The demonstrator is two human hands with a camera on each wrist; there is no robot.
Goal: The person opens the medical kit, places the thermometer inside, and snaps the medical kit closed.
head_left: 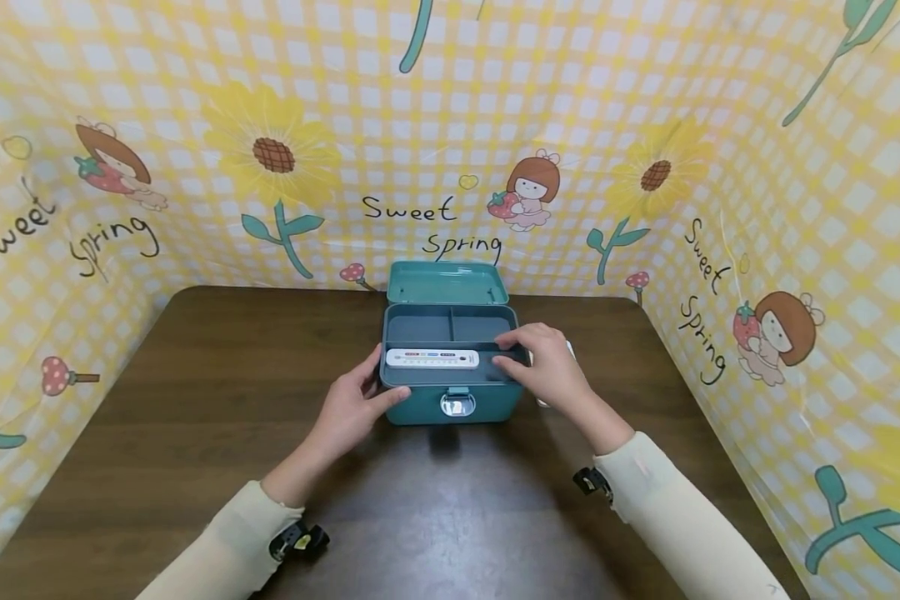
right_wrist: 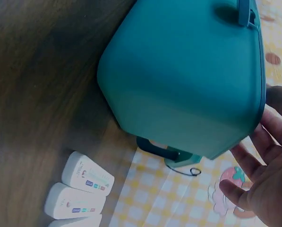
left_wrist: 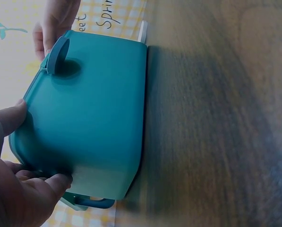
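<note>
A teal storage box (head_left: 420,406) stands with its lid (head_left: 447,284) raised at the back and a metal latch (head_left: 458,405) on its front. Inside sits a dark grey divided tray (head_left: 487,375). A white thermometer strip (head_left: 432,359) with a printed scale lies in the tray's front compartment. My left hand (head_left: 354,406) grips the box's front left corner, thumb at the front rim and fingers along the left side. Over the tray's right end is my right hand (head_left: 547,362), thumb and fingers apart with nothing between them; in the right wrist view its fingers (right_wrist: 248,158) are loosely bent beside the rim.
Several similar white strips (right_wrist: 88,172) lie on the wooden table (head_left: 195,400) to the right of the box, mostly hidden behind my right hand in the head view. A yellow checked cloth (head_left: 420,125) walls the table at the back and sides. A handle (right_wrist: 155,147) sticks out from the box's side.
</note>
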